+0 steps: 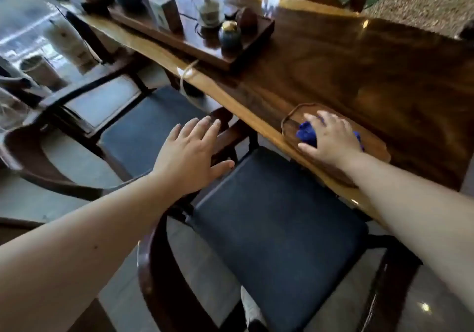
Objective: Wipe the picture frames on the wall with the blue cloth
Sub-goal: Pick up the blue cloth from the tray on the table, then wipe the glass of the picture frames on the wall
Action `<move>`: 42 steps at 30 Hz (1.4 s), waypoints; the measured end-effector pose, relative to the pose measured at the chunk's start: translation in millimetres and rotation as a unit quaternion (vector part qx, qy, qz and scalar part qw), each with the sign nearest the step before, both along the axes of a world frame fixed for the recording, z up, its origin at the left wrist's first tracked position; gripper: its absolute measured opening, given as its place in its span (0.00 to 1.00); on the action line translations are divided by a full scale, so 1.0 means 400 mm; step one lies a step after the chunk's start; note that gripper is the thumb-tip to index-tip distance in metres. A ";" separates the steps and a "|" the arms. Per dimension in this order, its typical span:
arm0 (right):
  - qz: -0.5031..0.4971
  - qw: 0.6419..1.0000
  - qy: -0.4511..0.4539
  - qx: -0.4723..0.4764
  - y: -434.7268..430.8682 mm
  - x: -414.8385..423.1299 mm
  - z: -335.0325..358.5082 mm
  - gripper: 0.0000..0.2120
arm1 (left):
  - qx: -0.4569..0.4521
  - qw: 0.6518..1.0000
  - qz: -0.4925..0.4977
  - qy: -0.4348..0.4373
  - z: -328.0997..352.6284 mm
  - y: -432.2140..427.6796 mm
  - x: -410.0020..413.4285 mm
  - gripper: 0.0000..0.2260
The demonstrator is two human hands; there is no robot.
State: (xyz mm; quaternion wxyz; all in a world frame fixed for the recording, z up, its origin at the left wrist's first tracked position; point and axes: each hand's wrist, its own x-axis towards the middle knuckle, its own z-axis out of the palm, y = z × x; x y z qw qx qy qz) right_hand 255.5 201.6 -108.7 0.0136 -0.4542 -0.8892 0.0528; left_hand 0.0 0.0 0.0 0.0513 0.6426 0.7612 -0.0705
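A crumpled blue cloth lies in a shallow wooden tray on the long dark wooden table. My right hand rests on top of the cloth, fingers spread over it, covering most of it; whether it grips the cloth I cannot tell. My left hand hovers open with fingers apart above the chairs, left of the table's edge, holding nothing. No picture frames or wall are in view.
Two dark wooden armchairs with blue seat cushions stand along the table's near side. A dark tea tray with a round jar, cups and boxes sits further up the table. Grey tiled floor lies to the left.
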 end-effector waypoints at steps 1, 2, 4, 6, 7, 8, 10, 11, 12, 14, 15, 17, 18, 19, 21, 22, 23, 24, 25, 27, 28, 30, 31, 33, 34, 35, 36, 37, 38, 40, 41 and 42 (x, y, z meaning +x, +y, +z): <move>-0.003 1.000 -0.021 -0.003 0.019 0.006 -0.019 0.38 | -0.010 1.000 -0.014 0.004 -0.020 0.011 0.007 0.39; -0.003 0.999 -0.035 0.004 0.032 0.009 -0.022 0.38 | -0.005 0.999 -0.033 0.013 -0.027 0.017 0.009 0.39; 0.000 0.997 -0.071 -0.017 0.050 0.025 -0.052 0.37 | -0.005 0.998 -0.060 0.026 -0.054 0.024 0.010 0.39; 0.006 0.996 -0.091 -0.020 0.047 0.034 -0.080 0.35 | -0.006 0.997 -0.074 0.023 -0.079 0.026 0.011 0.39; 0.009 0.996 -0.091 -0.009 0.044 0.040 -0.092 0.33 | -0.009 0.997 -0.071 0.025 -0.092 0.027 0.008 0.39; 0.005 0.997 -0.080 -0.004 0.039 0.040 -0.089 0.31 | -0.007 0.997 -0.070 0.022 -0.099 0.029 0.004 0.39; -0.001 0.998 -0.063 -0.007 0.036 0.032 -0.077 0.26 | -0.005 0.998 -0.064 0.019 -0.108 0.027 0.002 0.39; 0.003 0.998 -0.057 -0.012 0.029 0.023 -0.070 0.25 | -0.008 0.998 -0.063 0.020 -0.112 0.022 0.002 0.38; 0.012 0.998 -0.052 -0.015 0.018 0.011 -0.059 0.24 | -0.006 0.998 -0.060 0.014 -0.112 0.013 0.000 0.38; 0.037 0.998 -0.041 -0.011 0.000 -0.011 -0.047 0.23 | -0.006 0.998 -0.060 0.017 -0.108 -0.002 -0.007 0.38; 0.054 0.998 -0.031 -0.008 -0.015 -0.034 -0.029 0.22 | 0.001 0.998 -0.054 0.023 -0.102 -0.013 -0.017 0.38; 0.095 0.995 0.001 0.004 -0.038 -0.079 0.001 0.23 | 0.001 0.999 -0.039 0.028 -0.083 -0.042 -0.031 0.38; 0.119 0.993 0.008 0.012 -0.056 -0.100 0.005 0.23 | -0.001 0.999 -0.031 0.028 -0.070 -0.059 -0.035 0.38; 0.147 0.989 0.013 0.017 -0.080 -0.133 0.021 0.24 | 0.000 0.999 -0.019 0.028 -0.057 -0.080 -0.049 0.38; 0.177 0.983 0.031 0.032 -0.094 -0.205 0.048 0.24 | -0.001 0.999 -0.016 0.040 -0.039 -0.099 -0.073 0.37; 0.182 0.981 0.060 0.039 -0.101 -0.215 0.052 0.25 | 0.003 0.999 -0.008 0.041 -0.041 -0.100 -0.071 0.37; 0.264 0.961 0.070 0.047 -0.184 -0.341 0.129 0.25 | 0.036 0.995 0.052 0.072 0.031 -0.228 -0.131 0.37; 0.278 0.955 0.081 0.061 -0.214 -0.372 0.149 0.26 | 0.042 0.993 0.074 0.083 0.049 -0.262 -0.144 0.37; 0.274 0.959 0.067 0.025 -0.221 -0.394 0.176 0.26 | 0.035 0.993 0.077 0.079 0.045 -0.268 -0.155 0.37; 0.302 0.948 0.095 0.027 -0.261 -0.434 0.197 0.25 | 0.029 0.992 0.093 0.076 0.055 -0.309 -0.156 0.37; 0.306 0.946 0.100 0.029 -0.276 -0.435 0.193 0.24 | 0.022 0.993 0.093 0.074 0.054 -0.317 -0.151 0.37; 0.353 0.929 0.111 0.023 -0.347 -0.502 0.236 0.23 | 0.031 0.987 0.125 0.091 0.103 -0.411 -0.169 0.37; 0.377 0.918 0.122 0.027 -0.401 -0.551 0.279 0.23 | 0.048 0.982 0.149 0.102 0.133 -0.475 -0.183 0.36; 0.417 0.893 0.161 0.052 -0.490 -0.623 0.342 0.23 | 0.067 0.972 0.176 0.138 0.184 -0.583 -0.201 0.36; 0.436 0.882 0.171 0.056 -0.537 -0.650 0.369 0.23 | 0.065 0.967 0.194 0.153 0.216 -0.638 -0.202 0.36; 0.461 0.867 0.179 0.058 -0.590 -0.674 0.401 0.23 | 0.065 0.962 0.209 0.163 0.247 -0.695 -0.203 0.36; 0.474 0.857 0.190 0.065 -0.631 -0.691 0.424 0.24 | 0.061 0.957 0.225 0.171 0.270 -0.739 -0.201 0.36; 0.498 0.841 0.200 0.066 -0.690 -0.713 0.458 0.24 | 0.069 0.951 0.240 0.184 0.298 -0.802 -0.199 0.36; 0.508 0.832 0.210 0.072 -0.736 -0.728 0.486 0.24 | 0.067 0.945 0.254 0.195 0.321 -0.852 -0.196 0.36; 0.528 0.816 0.224 0.077 -0.838 -0.754 0.545 0.24 | 0.078 0.931 0.283 0.218 0.371 -0.958 -0.183 0.35; 0.545 0.800 0.235 0.085 -0.918 -0.771 0.586 0.23 | 0.087 0.919 0.307 0.231 0.411 -1.043 -0.167 0.35; 0.540 0.802 0.237 0.093 -0.937 -0.776 0.598 0.23 | 0.092 0.916 0.310 0.237 0.428 -1.061 -0.162 0.35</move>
